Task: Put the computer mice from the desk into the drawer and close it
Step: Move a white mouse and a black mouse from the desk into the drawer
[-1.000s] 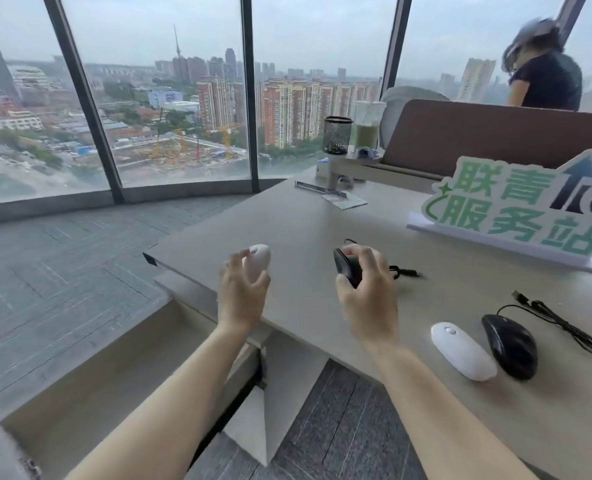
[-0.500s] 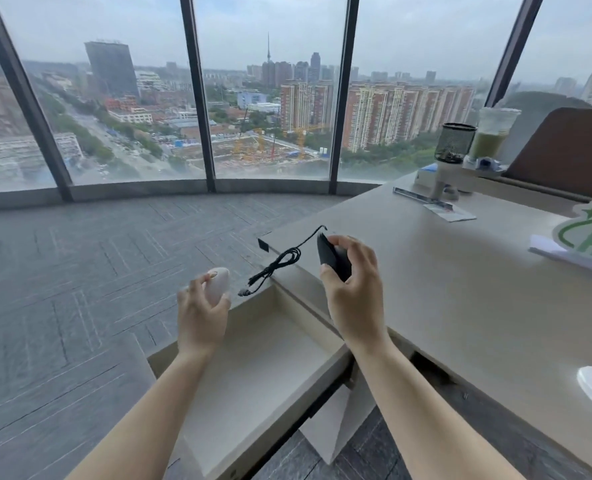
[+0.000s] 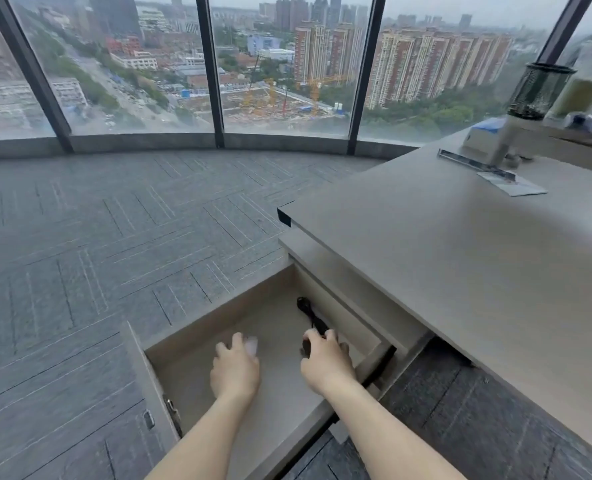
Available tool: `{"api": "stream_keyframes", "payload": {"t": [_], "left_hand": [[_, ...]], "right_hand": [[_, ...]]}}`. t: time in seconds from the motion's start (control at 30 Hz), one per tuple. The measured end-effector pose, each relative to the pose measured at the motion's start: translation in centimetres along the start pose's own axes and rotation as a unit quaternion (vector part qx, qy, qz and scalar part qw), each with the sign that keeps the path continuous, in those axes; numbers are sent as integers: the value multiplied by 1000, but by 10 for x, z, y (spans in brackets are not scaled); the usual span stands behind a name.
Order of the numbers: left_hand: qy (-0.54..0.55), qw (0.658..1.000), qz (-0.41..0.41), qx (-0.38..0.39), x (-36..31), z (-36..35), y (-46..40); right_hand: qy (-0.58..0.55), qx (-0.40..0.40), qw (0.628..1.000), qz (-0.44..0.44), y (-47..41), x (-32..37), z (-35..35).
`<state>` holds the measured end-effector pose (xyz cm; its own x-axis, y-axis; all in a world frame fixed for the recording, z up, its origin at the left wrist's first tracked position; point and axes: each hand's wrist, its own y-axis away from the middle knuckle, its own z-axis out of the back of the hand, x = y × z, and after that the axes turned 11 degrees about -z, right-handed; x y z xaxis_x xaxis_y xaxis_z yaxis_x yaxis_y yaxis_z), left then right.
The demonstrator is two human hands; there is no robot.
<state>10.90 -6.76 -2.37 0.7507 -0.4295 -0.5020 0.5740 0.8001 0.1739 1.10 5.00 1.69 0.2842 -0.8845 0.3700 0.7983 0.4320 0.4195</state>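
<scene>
The drawer (image 3: 190,330) under the desk's left end stands pulled out, and both my hands are down inside it. My left hand (image 3: 235,370) curls around a white mouse (image 3: 251,345), blurred, with only its far end showing past my fingers. My right hand (image 3: 325,363) grips a black wired mouse (image 3: 306,345), mostly hidden under my fingers. The black cable (image 3: 309,315) of that mouse lies on the drawer floor, running away from my hand. The other mice on the desk are out of view.
The desk top (image 3: 460,271) reaches over the drawer's right side. At its far end stand a mesh pen cup (image 3: 538,91), a drink cup (image 3: 585,88), a ruler (image 3: 476,163) and a card (image 3: 511,183). Grey carpet (image 3: 114,254) lies left, with windows beyond.
Both hands have dropped from desk height into the open drawer with their mice. The black mouse's cable now lies on the drawer floor. My view has swung left and down.
</scene>
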Motion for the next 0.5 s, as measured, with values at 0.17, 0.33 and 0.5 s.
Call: {"api": "stream_keyframes", "payload": {"t": [0.17,0.33,0.5], "left_hand": [[-11,1000,-22,16,-1,-12,-8],[97,995,-20,-26,-3,3,-7],[169,974,-122,-86,-49,40,12]], "right_hand": [[122,39,991,-38,-18,4,-18],[111,5,994,-12,-11,3,-15],[-58,-110,989,79,36,-13,43]]}}
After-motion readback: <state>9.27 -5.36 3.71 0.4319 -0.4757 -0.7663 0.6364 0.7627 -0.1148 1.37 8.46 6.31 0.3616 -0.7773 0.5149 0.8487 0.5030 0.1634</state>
